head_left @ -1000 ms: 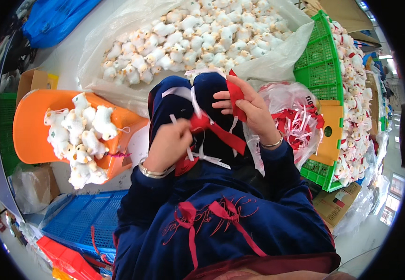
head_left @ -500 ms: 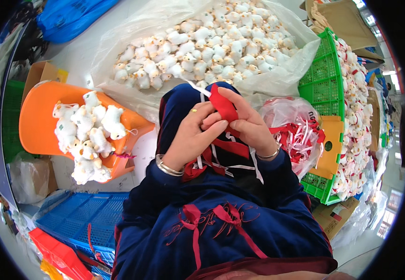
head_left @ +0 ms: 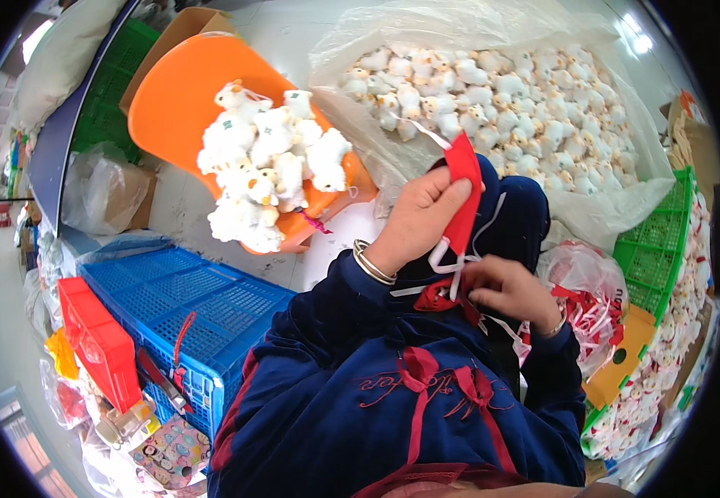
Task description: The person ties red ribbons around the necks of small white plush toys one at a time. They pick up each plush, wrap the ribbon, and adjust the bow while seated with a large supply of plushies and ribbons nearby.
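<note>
Left hand [head_left: 416, 220] pinches the red felt-like fabric piece with white ribbon ties [head_left: 462, 199], held upright over the lap. Right hand [head_left: 505, 288] closed on the trailing white ribbon [head_left: 451, 267] lower down. Piece judged light, soft, floppy; best gripped at the edge, ties apt to tangle. Fluffy white plush toys [head_left: 269, 166] heaped on orange plastic chair [head_left: 177, 91]; ribbed blue plastic crate [head_left: 186, 307] alongside.

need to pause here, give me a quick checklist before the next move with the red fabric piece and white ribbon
1. Left hand grips the red fabric piece: ok.
2. Right hand on the white ribbon: ok, pinching near its lower end.
3. Ribbon free of tangles: cannot tell, folds hide it.
4. Orange plastic tub of white plush toys within sight: ok.
5. Clear plastic bag of red-and-white pieces beside right hand: ok.
</note>
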Tool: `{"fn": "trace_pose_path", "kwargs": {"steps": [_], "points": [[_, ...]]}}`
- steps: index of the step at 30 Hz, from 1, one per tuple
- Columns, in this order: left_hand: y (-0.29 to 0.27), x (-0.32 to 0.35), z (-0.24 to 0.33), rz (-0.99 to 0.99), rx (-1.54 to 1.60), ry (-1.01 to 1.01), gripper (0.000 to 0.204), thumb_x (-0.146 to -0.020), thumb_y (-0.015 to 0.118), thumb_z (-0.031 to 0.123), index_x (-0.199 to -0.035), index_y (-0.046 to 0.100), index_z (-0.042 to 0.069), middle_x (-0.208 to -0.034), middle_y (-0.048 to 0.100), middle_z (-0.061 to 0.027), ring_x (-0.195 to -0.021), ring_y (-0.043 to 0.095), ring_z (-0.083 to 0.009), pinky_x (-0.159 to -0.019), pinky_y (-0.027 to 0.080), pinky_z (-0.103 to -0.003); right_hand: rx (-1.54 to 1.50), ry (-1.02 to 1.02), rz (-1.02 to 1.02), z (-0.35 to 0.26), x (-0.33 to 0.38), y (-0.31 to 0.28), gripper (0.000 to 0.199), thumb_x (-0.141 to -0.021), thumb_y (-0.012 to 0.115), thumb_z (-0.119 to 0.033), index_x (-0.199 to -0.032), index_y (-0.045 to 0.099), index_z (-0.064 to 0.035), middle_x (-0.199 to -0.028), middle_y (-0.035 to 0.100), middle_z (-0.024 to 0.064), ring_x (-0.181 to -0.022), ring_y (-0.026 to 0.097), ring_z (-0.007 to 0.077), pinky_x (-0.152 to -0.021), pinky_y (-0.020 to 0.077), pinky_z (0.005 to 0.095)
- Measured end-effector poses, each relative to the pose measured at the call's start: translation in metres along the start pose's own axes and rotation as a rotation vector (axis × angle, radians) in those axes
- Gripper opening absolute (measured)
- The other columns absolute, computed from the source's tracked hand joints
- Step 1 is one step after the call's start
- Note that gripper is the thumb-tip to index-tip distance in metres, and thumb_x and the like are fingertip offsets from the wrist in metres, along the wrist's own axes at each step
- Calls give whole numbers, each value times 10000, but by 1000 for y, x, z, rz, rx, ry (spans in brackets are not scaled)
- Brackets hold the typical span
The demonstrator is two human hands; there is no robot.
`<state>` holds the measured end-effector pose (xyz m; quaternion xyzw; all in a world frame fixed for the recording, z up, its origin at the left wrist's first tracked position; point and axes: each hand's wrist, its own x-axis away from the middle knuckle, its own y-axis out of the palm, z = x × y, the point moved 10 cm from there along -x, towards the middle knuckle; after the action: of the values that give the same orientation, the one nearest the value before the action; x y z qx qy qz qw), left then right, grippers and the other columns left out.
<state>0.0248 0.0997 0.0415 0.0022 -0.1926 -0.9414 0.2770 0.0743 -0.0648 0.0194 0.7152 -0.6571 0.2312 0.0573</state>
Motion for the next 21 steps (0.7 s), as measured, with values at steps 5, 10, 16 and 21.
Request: {"fn": "trace_pose_path", "kwargs": {"steps": [5, 10, 16, 21], "points": [[-37, 32, -9, -204, -280, -191, 242, -1050, 587, 217, -1106, 717, 21, -881, 687, 37, -789, 597, -17, -717, 489, -206, 144, 103, -81, -4, -1, -2, 255, -878, 716, -79, -1120, 695, -2, -966, 683, 148, -872, 706, 278, -764, 557, 365], [-83, 75, 5, -168, -355, -151, 247, -968, 492, 83, -1109, 688, 28, -815, 657, 15, -724, 598, -52, -661, 485, -232, 239, 3, 172, -43, -21, -43, 263, -887, 700, -35, -1142, 662, 16, -977, 674, 118, -861, 686, 230, -763, 545, 319], [-248, 166, 79, 803, -164, 145, 390, -969, 486, 79, -1333, 620, 36, -737, 574, 58, -550, 384, 12, -481, 277, -162, 205, -66, 126, -58, -47, -36, 292, -892, 691, -20, -1179, 649, 19, -990, 680, 104, -880, 685, 212, -774, 542, 299], [-259, 182, 114, 791, -1311, 71, 736, -773, 860, 151, -1393, 515, -45, -1293, 585, -195, -1154, 621, -324, -977, 529, -384, 169, -58, 75, -61, -64, -23, 293, -899, 685, -20, -1189, 652, 14, -1005, 688, 92, -889, 687, 195, -778, 542, 295]]}}
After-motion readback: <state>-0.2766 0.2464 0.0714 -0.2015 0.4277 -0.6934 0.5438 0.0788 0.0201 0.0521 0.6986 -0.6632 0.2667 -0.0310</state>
